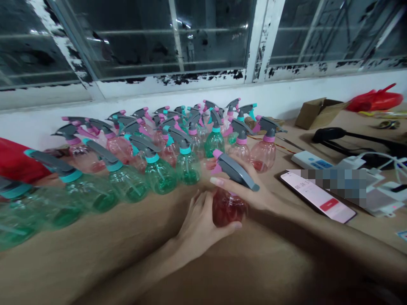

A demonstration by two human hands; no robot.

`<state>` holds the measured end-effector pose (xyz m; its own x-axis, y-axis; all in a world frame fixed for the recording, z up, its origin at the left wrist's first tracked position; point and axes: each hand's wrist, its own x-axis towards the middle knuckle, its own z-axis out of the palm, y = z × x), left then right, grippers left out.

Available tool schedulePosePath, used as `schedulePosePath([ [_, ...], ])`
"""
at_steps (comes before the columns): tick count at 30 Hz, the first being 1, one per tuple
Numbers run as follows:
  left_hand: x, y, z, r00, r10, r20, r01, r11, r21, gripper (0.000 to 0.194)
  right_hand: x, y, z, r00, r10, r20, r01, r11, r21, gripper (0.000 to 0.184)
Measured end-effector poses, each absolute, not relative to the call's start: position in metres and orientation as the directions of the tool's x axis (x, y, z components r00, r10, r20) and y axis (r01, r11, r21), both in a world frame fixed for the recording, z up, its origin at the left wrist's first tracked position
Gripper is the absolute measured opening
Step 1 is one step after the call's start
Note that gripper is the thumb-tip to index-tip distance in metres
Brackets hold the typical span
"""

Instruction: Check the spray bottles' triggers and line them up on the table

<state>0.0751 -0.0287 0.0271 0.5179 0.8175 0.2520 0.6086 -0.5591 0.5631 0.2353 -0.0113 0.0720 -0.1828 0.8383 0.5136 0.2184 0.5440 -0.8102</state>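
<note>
A red spray bottle (228, 207) with a grey and pink trigger head (234, 168) stands upright between my hands, above or on the table. My left hand (202, 218) is wrapped round the lower part of its clear body, thumb along the front. Closed about the neck and trigger head is my right hand (251, 186), its fingers partly hidden behind the head. Just beyond, a green spray bottle (188, 169) with a turquoise collar is the nearest of a row. To the right of that row stands a pink spray bottle (263, 153).
Several more green and pink spray bottles fill the table's back and left side, near the white wall (178, 95). On the right lie a lit phone (318, 197), a power strip (313, 160), black straps (330, 135), a cardboard box (318, 113) and a red bag (377, 99).
</note>
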Motion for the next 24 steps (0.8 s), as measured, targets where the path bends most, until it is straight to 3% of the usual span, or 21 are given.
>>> schedulePosePath([
  [4,0.074,-0.025,0.023,0.497,0.823,0.277,0.608,-0.557,0.566,0.069,0.232,-0.002,0.068,-0.212,0.836,0.506,0.099,0.533,-0.840,0.036],
  [11,0.063,-0.015,0.016,0.554,0.791,0.259,0.624,-0.601,0.500,0.079,0.230,0.006,0.066,-0.219,0.836,0.503,0.147,0.538,-0.830,0.025],
  [17,0.033,-0.006,0.000,0.619,0.752,0.228,0.672,-0.657,0.342,0.091,0.229,0.014,0.063,-0.199,0.862,0.466,0.172,0.499,-0.849,0.028],
  [24,0.012,-0.003,-0.005,0.672,0.719,0.177,0.687,-0.695,0.212,0.079,0.231,0.020,0.066,-0.174,0.856,0.488,0.241,0.517,-0.821,0.018],
])
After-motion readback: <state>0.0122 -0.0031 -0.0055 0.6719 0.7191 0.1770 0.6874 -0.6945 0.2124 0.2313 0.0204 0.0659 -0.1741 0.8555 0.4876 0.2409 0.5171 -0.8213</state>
